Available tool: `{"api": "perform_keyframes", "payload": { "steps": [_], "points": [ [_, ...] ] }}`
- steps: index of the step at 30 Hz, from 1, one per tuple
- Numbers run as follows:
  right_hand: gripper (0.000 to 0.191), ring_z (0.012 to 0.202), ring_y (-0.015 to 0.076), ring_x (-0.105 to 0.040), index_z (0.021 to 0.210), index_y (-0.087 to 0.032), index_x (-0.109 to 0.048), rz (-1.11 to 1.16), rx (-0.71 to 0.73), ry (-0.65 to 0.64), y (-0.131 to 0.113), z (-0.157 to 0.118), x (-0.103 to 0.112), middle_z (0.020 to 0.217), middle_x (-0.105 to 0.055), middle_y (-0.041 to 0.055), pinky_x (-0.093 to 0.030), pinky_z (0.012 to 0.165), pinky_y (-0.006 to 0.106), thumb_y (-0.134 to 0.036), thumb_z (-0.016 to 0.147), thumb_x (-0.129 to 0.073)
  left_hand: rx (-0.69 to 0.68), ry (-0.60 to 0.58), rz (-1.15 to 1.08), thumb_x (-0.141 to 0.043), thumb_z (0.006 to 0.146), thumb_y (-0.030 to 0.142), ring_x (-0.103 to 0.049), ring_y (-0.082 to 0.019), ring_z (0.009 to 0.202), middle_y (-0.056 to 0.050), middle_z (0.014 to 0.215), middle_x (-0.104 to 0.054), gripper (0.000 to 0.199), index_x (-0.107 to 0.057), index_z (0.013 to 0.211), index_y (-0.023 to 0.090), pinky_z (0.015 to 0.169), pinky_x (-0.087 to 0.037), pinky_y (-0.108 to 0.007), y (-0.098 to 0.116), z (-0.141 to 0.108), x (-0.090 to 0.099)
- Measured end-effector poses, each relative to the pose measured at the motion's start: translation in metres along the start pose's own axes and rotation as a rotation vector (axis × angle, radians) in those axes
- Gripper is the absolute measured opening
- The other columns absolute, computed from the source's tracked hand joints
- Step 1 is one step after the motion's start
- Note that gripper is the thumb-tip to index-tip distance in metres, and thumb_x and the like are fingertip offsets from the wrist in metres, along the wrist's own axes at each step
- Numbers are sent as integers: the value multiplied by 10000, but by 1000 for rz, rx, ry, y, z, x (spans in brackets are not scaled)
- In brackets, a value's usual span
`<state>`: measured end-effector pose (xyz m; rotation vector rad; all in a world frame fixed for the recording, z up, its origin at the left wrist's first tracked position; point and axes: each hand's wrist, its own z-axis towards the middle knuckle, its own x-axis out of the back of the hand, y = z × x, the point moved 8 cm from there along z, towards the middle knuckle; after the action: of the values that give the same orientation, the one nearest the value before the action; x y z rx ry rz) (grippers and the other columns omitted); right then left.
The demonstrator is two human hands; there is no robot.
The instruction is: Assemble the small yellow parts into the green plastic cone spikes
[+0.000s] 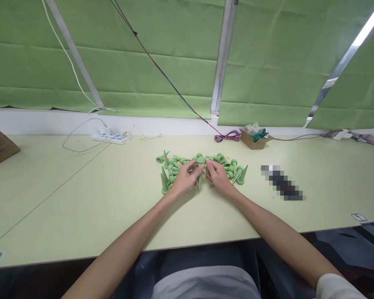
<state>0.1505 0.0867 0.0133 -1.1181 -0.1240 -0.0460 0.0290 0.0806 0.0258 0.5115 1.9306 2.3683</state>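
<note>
Both hands meet over a pile of green plastic plant watering spikes (pixel 171 176) in the middle of the table. My left hand (pixel 186 176) is closed around one green spike (pixel 200 160), its round cap end up and its pointed end showing below the fingers. My right hand (pixel 216 174) is closed in a pinch against the right side of that spike's cap. What sits between the right fingertips is too small and hidden to make out. Several more spikes (pixel 239 174) lie or stand to the right, and small yellow bits show among them.
A small cardboard box (pixel 254 143) with clear and dark green material stands at the back, beside a coiled red-and-blue cable (pixel 227 136). A power strip (pixel 110 137) lies back left. A blurred dark object (pixel 283 183) lies right. The table's front edge (pixel 202 245) runs before me.
</note>
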Motion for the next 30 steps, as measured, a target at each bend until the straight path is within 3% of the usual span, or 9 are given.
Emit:
{"api": "perform_keyframes", "payload": {
  "steps": [3,10,16,23,30],
  "points": [
    [505,356,97,-337,590,-232,-356,115,-56,-15,2,2,-2,418,-345,-66,-278,379,267,-593,927,-463,-42,-3,53,-612,805,581,-480,-67,442,-20,853,-612,473,-591,1031,166,438,-381,-236,3,0,1],
    [529,308,73,-308,517,-236,-289,315,-233,-23,10,1,-5,371,-321,-70,-249,320,226,-523,877,-548,-227,44,199,-618,829,437,-507,-131,605,-34,765,-621,255,-645,846,184,542,-400,-240,13,0,2],
    [512,297,46,-262,493,-223,-274,438,-342,4,14,-2,-6,359,-268,-89,-217,310,189,-424,832,-601,-392,85,444,-556,888,321,-572,-187,816,-72,918,-616,296,-654,1144,210,659,-447,-267,23,-6,-1],
    [524,301,58,-284,510,-218,-309,485,-330,-10,16,0,-7,368,-290,-84,-212,309,200,-487,850,-601,-394,126,547,-533,906,294,-568,-178,815,-63,960,-620,296,-589,1183,206,704,-434,-283,23,-8,-2],
    [529,346,63,-312,552,-208,-365,495,-264,8,9,0,-6,417,-318,-80,-243,341,206,-575,828,-628,-322,179,512,-547,876,305,-525,-151,674,-21,802,-584,109,-523,882,199,633,-383,-278,18,-6,5]
  ]
}}
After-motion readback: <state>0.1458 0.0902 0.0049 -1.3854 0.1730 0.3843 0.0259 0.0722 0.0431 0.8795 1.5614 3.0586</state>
